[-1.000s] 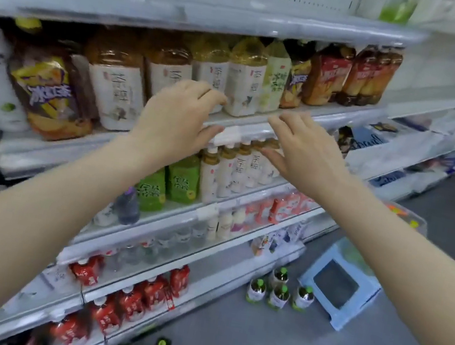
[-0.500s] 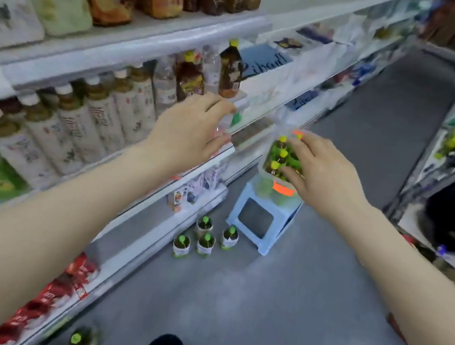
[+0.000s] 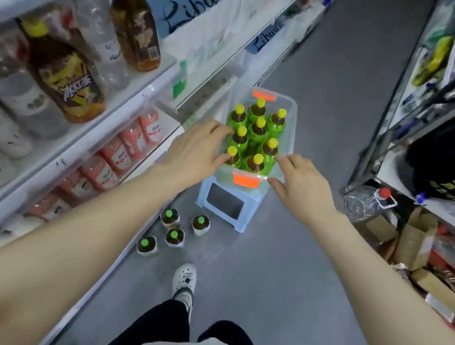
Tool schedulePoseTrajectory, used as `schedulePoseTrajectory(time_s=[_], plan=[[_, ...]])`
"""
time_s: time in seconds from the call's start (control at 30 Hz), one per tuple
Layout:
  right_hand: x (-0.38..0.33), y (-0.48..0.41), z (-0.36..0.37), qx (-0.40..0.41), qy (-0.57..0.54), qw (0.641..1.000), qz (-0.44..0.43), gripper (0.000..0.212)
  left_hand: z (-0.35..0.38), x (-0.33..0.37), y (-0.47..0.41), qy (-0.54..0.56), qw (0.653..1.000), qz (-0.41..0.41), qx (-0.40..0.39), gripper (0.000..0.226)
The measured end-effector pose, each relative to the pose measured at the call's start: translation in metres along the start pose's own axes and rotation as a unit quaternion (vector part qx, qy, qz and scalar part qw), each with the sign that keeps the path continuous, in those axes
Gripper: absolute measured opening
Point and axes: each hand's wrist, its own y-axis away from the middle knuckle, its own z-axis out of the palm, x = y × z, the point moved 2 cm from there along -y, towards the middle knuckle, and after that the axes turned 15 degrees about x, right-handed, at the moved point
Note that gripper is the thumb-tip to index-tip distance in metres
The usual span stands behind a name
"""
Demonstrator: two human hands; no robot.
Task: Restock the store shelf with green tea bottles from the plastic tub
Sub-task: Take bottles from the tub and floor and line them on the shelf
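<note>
While left grip (image 3: 193, 152) and right grip (image 3: 304, 187) are hovering spread, empty, I'm judging twelve-o'clock tea bottles (image 3: 258, 131) heavy, slick; grab necks.

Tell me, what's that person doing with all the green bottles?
A person is restocking a shop shelf. The open left hand and right hand are at a clear plastic tub of green tea bottles on a blue stool. Neither grips a bottle yet. Four more bottles stand on the floor.
</note>
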Motion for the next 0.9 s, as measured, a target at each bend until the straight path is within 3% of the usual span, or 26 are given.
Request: schedulePoseTrajectory(time_s=[0.2, 0.5, 0.7, 0.9], plan=[[0.06, -0.046, 0.063, -0.071, -0.018, 0.995, 0.073, 0.049, 0.08, -0.026, -0.057, 0.016, 0.997, -0.051, -0.062, 0.048], [0.155, -0.109, 0.175, -0.206, -0.096, 0.969, 0.096, 0.064, 0.203, -0.038, -0.082, 0.029, 0.978, -0.162, -0.129, 0.05], [0.187, -0.159, 0.253, -0.252, -0.118, 0.96, 0.036, 0.065, 0.262, -0.034, -0.095, 0.024, 0.966, -0.219, -0.134, 0.056], [0.197, -0.176, 0.307, -0.282, -0.148, 0.947, -0.037, 0.04, 0.289, -0.048, -0.087, 0.006, 0.958, -0.246, -0.145, 0.06]])
